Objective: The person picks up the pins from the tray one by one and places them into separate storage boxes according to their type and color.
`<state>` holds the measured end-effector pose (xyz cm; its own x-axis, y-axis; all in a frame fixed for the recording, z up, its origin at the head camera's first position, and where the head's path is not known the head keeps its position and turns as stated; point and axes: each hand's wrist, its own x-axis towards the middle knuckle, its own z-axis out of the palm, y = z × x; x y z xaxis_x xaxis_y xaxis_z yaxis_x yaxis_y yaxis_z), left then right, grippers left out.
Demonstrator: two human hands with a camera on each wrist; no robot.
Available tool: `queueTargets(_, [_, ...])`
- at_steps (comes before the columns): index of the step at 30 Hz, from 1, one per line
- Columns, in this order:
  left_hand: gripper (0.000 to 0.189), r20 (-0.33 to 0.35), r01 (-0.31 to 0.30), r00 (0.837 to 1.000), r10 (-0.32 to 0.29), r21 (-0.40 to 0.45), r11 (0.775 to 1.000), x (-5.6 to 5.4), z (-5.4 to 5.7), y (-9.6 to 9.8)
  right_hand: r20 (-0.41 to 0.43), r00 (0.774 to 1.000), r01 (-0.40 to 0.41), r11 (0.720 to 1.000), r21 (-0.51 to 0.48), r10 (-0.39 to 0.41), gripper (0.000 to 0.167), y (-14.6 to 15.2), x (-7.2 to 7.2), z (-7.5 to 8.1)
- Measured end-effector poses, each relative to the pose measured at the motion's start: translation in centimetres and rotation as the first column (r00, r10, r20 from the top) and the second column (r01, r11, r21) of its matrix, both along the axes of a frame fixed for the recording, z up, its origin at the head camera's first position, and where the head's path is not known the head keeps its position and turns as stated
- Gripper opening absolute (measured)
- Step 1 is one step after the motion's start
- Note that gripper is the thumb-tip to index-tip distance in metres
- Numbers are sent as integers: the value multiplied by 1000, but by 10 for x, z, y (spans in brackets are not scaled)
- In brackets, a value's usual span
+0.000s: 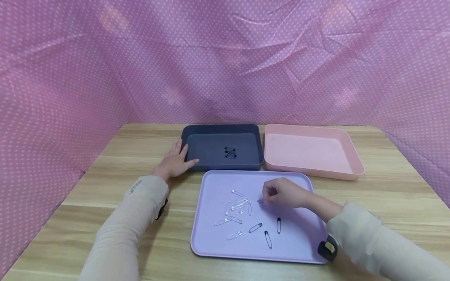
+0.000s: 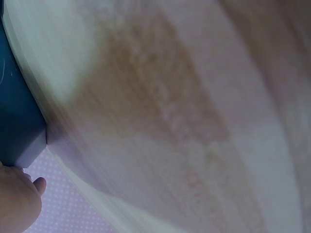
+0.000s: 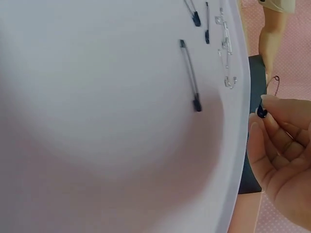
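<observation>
My right hand (image 1: 286,193) is over the right half of a lilac tray (image 1: 218,249), thumb and forefinger pinching a black safety pin (image 3: 262,113) by its black head. Its wire loop sticks out past the fingertips in the right wrist view. Three black safety pins (image 1: 268,239) lie on the lilac tray below that hand. Several silver safety pins (image 1: 221,222) are scattered to their left. At the left edge of a dark blue tray (image 1: 211,142), my left hand (image 1: 175,160) rests with its fingers spread. A small cluster of black safety pins (image 1: 230,153) lies inside that tray.
A pink tray (image 1: 306,150) stands beside the dark blue one, both behind the lilac tray on a wooden table (image 1: 397,203). Pink dotted cloth (image 1: 225,78) hangs at the back and sides.
</observation>
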<state>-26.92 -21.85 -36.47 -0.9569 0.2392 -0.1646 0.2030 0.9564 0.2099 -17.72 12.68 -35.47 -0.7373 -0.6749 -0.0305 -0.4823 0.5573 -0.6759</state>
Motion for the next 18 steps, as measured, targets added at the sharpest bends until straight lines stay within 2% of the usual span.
queueTargets(10, [84, 7, -5, 1000, 5, 5, 1000, -1, 1, 0, 20, 993, 115, 991, -73, -114, 9, -15, -19, 15])
queueTargets(18, [87, -2, -7, 1000, 7, 2, 1000, -2, -2, -2, 9, 978, 208, 963, -170, -210, 2, -34, -40, 20])
